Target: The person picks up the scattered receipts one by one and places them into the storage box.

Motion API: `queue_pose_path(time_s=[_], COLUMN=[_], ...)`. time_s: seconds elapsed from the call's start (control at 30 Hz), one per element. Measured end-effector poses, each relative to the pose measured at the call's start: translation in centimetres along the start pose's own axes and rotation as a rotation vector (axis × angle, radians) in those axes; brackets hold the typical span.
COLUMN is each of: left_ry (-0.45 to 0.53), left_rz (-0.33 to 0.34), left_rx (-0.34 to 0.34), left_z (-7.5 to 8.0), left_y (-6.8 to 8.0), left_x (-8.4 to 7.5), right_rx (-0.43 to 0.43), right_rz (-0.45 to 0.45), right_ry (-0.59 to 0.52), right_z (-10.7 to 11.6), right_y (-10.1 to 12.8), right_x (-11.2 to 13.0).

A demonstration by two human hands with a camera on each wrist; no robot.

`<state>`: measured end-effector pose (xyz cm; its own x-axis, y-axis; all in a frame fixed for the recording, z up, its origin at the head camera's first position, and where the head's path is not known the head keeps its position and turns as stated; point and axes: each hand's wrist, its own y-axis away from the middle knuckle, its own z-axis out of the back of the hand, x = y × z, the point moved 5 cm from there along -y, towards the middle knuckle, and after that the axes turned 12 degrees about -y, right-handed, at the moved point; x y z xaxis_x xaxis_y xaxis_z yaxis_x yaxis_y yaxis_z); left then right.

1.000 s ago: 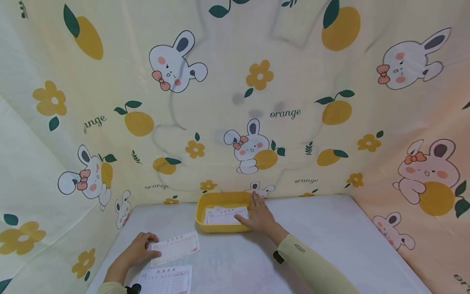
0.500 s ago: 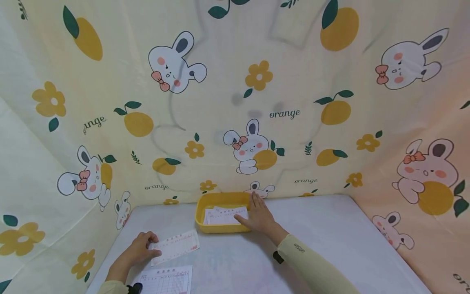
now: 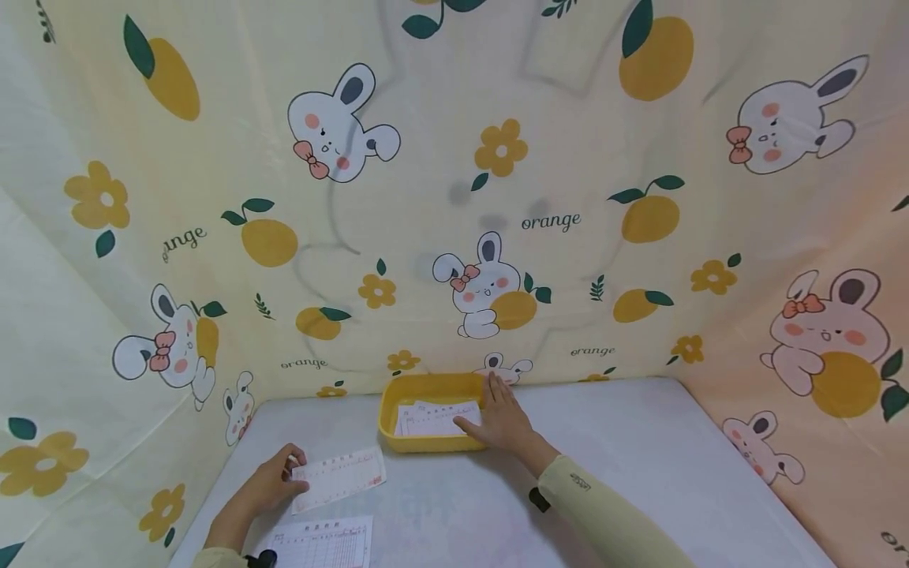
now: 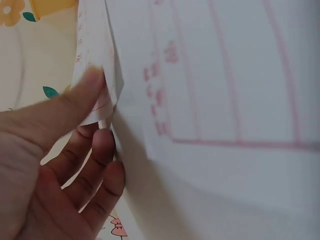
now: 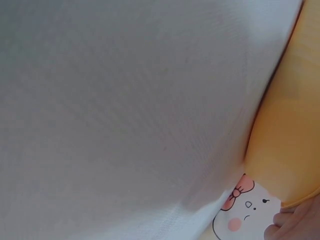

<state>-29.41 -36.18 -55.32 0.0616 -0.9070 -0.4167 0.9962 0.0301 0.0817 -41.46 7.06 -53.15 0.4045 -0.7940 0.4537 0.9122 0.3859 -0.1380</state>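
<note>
My left hand (image 3: pixel 273 481) pinches the left end of a white printed paper slip (image 3: pixel 341 479) between thumb and fingers; the left wrist view shows the thumb (image 4: pixel 82 97) on the slip (image 4: pixel 92 45), the other fingers bent behind. A second, larger-looking printed sheet (image 3: pixel 323 540) lies just in front of it on the table, close to the left wrist. My right hand (image 3: pixel 507 418) rests on the right end of a yellow plastic basket (image 3: pixel 433 444), fingers straight along its side and thumb reaching over the rim. Several similar slips (image 3: pixel 440 418) lie in the basket.
The table (image 3: pixel 604 442) has a pale cloth cover. A curtain (image 3: pixel 426 300) printed with rabbits and oranges stands right behind the basket and along both sides. In the right wrist view the basket's yellow wall (image 5: pixel 287 135) is close.
The left fingers shift slightly at the slip's end, and the slip tilts a little and settles back. The right hand and the basket stay in place.
</note>
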Motion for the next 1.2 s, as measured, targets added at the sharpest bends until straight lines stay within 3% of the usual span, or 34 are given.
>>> queue_pose_path(time_s=[0.47, 0.77, 1.2], left_ry=[0.061, 0.100, 0.288], left_rz=[0.063, 0.058, 0.112], left_rx=[-0.110, -0.245, -0.269], left_z=[1.7, 2.7, 3.7], left_y=[-0.1, 0.0, 0.2], left_x=[0.3, 0.3, -0.2], right_rx=[0.019, 0.017, 0.018], right_rz=[-0.023, -0.018, -0.016], right_ry=[0.018, 0.006, -0.001], right_z=[-0.1, -0.2, -0.2], right_y=[-0.1, -0.1, -0.1], right_x=[-0.2, -0.1, -0.1])
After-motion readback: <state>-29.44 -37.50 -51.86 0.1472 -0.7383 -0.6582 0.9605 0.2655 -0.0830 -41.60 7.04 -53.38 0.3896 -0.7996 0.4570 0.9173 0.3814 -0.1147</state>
